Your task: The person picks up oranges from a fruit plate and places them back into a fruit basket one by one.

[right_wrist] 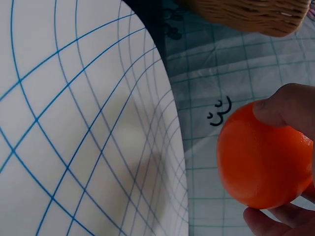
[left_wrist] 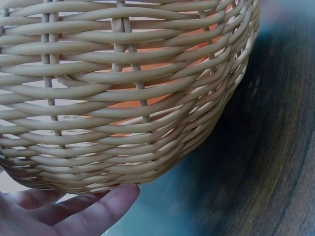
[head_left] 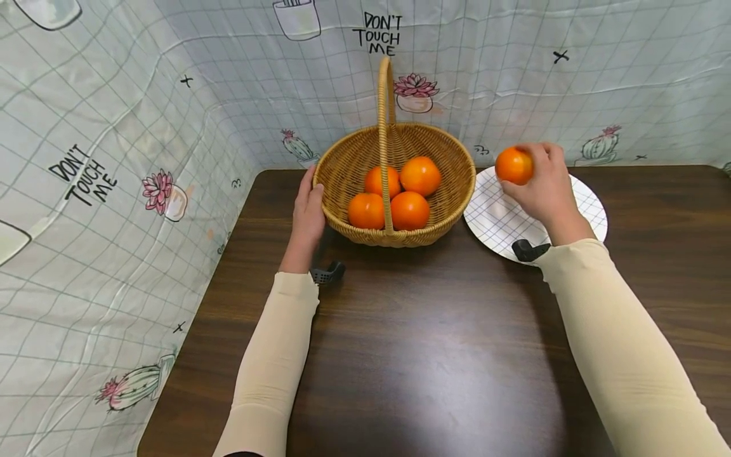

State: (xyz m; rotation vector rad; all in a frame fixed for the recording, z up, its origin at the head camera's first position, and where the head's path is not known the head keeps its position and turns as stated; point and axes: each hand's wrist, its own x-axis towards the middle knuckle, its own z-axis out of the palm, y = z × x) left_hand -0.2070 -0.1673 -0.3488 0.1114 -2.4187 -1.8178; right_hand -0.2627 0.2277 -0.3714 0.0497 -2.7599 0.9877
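Note:
My right hand [head_left: 545, 184] grips an orange [head_left: 512, 166] above the white plate with blue grid lines [head_left: 491, 219]. In the right wrist view, the thumb lies on one side of the orange [right_wrist: 263, 160] and fingertips on the other. My left hand [head_left: 308, 212] rests against the outer left side of a wicker basket [head_left: 337, 155], its fingers fairly straight near the rim. Several more oranges [head_left: 421, 176] lie in the basket, under its tall handle [head_left: 383, 127]. The left wrist view has the thumb [left_wrist: 110, 209] touching the basket's woven wall [left_wrist: 98, 123].
The dark wooden table [head_left: 411, 330] carries the basket and, to its right, the plate. A pale grid-patterned cloth [head_left: 491, 76] with cactus drawings hangs right behind them and along the left side. Black wrist cameras [head_left: 328, 273] stick out beside both sleeves.

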